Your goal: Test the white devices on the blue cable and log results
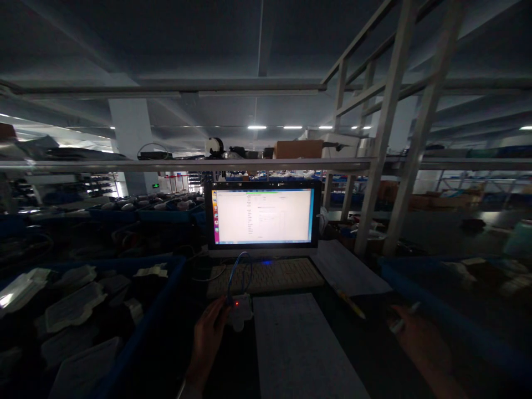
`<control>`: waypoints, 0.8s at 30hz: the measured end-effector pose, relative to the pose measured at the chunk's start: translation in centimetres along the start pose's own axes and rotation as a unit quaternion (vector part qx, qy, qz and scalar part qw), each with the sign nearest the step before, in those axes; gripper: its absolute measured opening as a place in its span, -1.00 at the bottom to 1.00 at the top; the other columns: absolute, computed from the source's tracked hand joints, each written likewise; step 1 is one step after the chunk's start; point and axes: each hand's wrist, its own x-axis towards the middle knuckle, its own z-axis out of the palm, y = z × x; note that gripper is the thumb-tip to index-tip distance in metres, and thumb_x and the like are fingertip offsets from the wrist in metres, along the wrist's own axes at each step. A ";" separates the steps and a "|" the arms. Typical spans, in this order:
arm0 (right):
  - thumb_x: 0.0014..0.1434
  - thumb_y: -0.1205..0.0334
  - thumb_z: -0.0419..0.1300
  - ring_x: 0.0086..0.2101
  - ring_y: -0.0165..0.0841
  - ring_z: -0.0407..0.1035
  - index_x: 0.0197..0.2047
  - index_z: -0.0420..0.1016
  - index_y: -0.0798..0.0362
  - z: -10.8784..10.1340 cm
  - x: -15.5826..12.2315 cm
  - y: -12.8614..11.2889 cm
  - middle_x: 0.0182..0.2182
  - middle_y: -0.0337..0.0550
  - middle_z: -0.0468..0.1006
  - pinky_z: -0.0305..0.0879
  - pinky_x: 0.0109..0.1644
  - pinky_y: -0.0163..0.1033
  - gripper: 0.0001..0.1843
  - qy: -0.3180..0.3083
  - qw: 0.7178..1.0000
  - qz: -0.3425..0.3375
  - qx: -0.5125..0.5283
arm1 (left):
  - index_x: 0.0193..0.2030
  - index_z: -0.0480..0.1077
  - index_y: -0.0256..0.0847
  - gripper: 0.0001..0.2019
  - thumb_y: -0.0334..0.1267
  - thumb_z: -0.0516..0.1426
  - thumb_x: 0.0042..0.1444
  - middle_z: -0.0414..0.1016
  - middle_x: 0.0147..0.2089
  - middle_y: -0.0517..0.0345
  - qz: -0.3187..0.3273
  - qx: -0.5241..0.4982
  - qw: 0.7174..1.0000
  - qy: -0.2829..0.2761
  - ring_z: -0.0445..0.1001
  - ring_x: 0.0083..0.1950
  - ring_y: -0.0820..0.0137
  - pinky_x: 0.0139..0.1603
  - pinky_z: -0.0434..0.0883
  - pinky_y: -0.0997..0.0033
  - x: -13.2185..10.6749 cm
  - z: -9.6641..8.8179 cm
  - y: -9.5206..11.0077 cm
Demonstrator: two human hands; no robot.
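Note:
In the head view my left hand (211, 326) is at the left edge of a small white plastic device (241, 317) with a red light lit, its fingers closed against that edge. A thin blue cable (240, 259) loops up from the device towards the keyboard (266, 276). Off to the right, my right hand (418, 335), blurred and dim, is closed around a slim white pen (404, 320). Between the hands lies a sheet of paper (297, 338). A yellow pen-like stick (352, 306) rests to the right of it.
A lit monitor (264, 216) stands behind the keyboard. Blue bins flank the bench: the left bin (166, 299) holds several white plastic parts, the right bin (436, 310) darker items. More papers (353, 269) lie beside the monitor. A loaded metal shelf (187, 165) crosses above.

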 end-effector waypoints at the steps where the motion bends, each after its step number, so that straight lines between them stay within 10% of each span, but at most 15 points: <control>1: 0.16 0.16 -0.09 -0.28 -0.13 0.46 -0.05 0.46 0.07 -0.1 0.0 -0.1 -0.28 0.03 0.57 0.35 -0.20 -0.08 -0.59 -0.007 1.000 -0.002 -0.002 | -0.23 0.54 -0.18 -0.52 0.15 -0.03 0.17 0.62 -0.24 0.02 0.003 -0.002 1.000 0.000 0.60 -0.22 0.30 -0.20 0.57 0.35 0.0 0.0 0.0; 24: 0.15 0.11 -0.09 -0.27 -0.10 0.46 -0.04 0.45 0.05 0.1 0.1 0.1 -0.28 0.02 0.58 0.34 -0.19 -0.04 -0.57 -0.028 0.999 0.014 0.014 | -0.22 0.53 -0.17 -0.54 0.13 -0.02 0.17 0.62 -0.22 0.02 -0.001 -0.010 1.000 -0.005 0.60 -0.21 0.29 -0.19 0.57 0.35 0.1 -0.2 0.5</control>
